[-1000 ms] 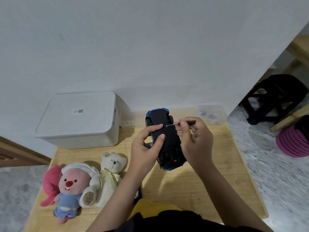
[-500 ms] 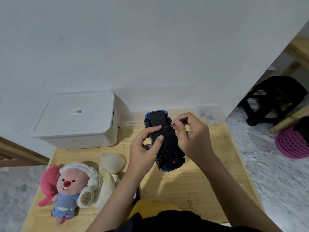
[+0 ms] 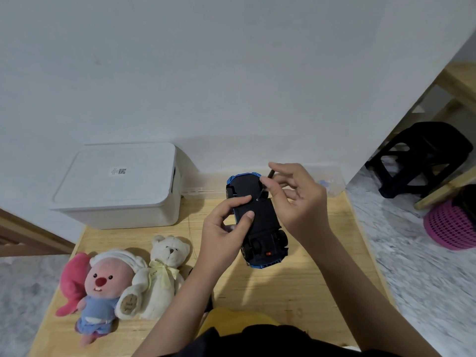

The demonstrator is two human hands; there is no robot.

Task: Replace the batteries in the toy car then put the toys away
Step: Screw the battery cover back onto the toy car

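Observation:
A blue toy car is held upside down above the wooden table, its black underside facing me. My left hand grips the car's left side, thumb and forefinger pressed on the underside. My right hand pinches a thin black screwdriver between thumb and forefinger; its metal tip rests on a screw near the car's far end. A pink plush with a blue outfit and a cream teddy bear lie at the table's left front.
A closed white storage box stands at the back left against the wall. A clear plastic container sits at the back right behind my right hand. Off the table to the right are a black stool and a pink basket.
The screwdriver has tilted from nearly flat to steeply upright, and its tip has come onto the screw. My right hand's fingers have spread. The car has stayed in my left hand.

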